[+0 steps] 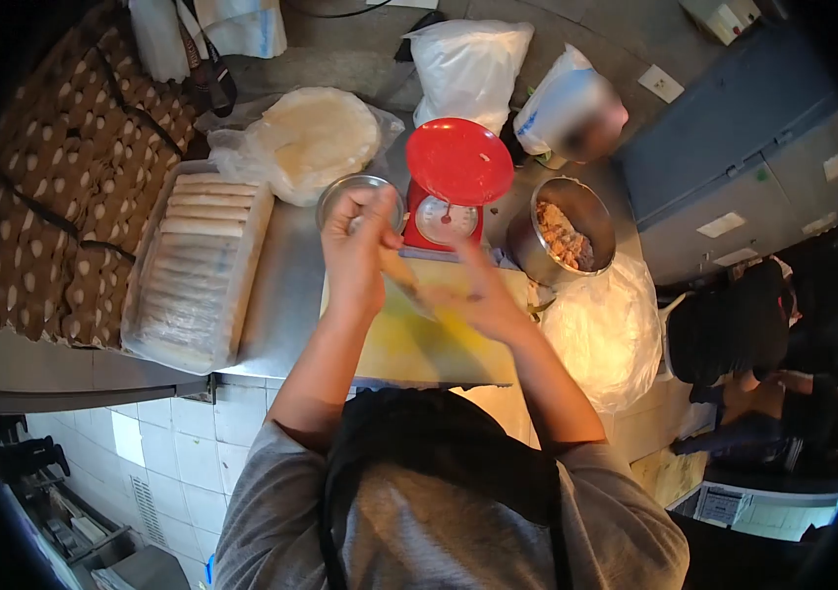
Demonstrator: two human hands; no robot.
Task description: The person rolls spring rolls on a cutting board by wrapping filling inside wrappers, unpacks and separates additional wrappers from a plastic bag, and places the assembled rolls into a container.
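Observation:
My left hand (360, 241) is raised over a round metal bowl (329, 208), its fingers curled closed; whatever they hold is hidden. My right hand (483, 300) is smeared by motion above the yellowish cutting board (380, 344), so its grip does not show. Between the two hands a pale, blurred roll-shaped piece (401, 273) slants down toward the right fingers; which hand bears it I cannot tell. Just beyond the board stands a red kitchen scale (417, 231) with a red pan (458, 162). To its right, a steel pot (527, 251) contains an orange-brown filling (562, 236).
At left, a plastic tub (254, 285) contains several pale rolls (193, 246), beside stacked egg trays (45, 216). Round wrappers (316, 133) lie in plastic behind the bowl. White bags (468, 69) stand at the back; a clear plastic bag (601, 334) lies right. Another person (734, 324) is at far right.

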